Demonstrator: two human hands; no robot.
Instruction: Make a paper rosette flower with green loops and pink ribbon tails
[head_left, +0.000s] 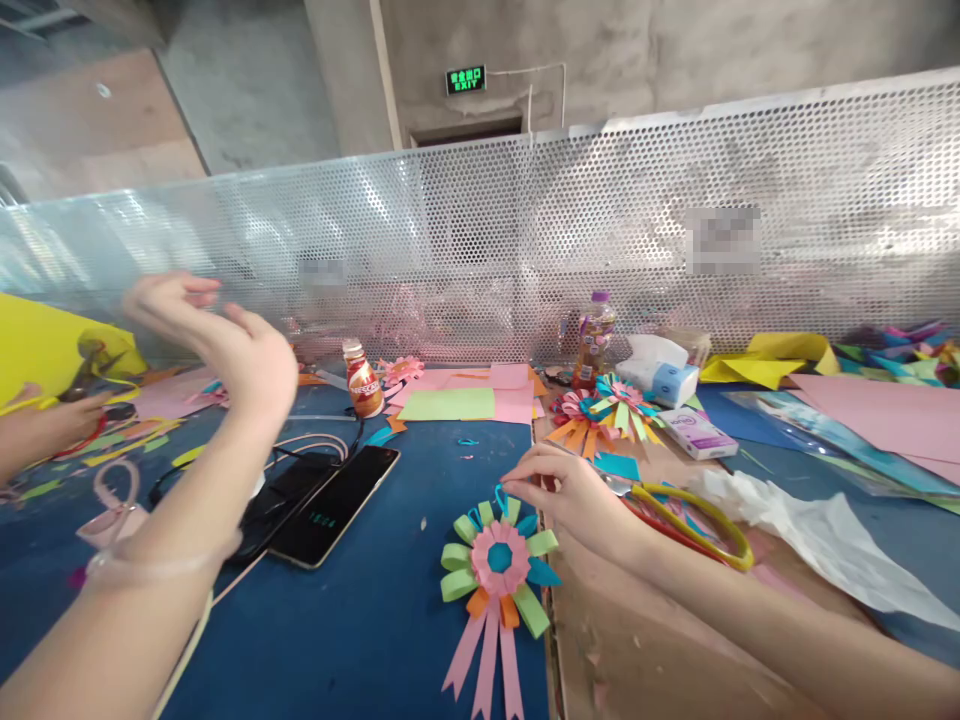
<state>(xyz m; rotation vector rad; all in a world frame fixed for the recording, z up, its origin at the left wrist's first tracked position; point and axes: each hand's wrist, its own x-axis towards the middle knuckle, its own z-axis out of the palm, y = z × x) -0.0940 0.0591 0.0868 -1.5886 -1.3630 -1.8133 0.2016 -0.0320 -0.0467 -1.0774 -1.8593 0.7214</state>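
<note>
A paper rosette [501, 560] with a pink centre, green, blue and orange loops and pink tails lies on the blue tabletop. My right hand [566, 490] is at its top edge, thumb and forefinger closed on a small blue paper strip [499, 492]. Raised above the table at the left is my left hand [225, 335], bent at the wrist. Its fingers are loosely curled and apart, a little blurred, with nothing seen in them. Below that arm lies a phone [337, 510] on a black case. Scissors with yellow and red handles [731, 530] lie just beyond my right forearm.
Finished rosettes [619, 410], a tissue pack [660, 375] and a drink bottle [595, 335] stand behind my right hand. Pink and green paper sheets [450, 403] lie near a small red bottle [364, 380]. Another person's hand [56, 430] works at far left. A perforated metal screen [480, 250] closes the back.
</note>
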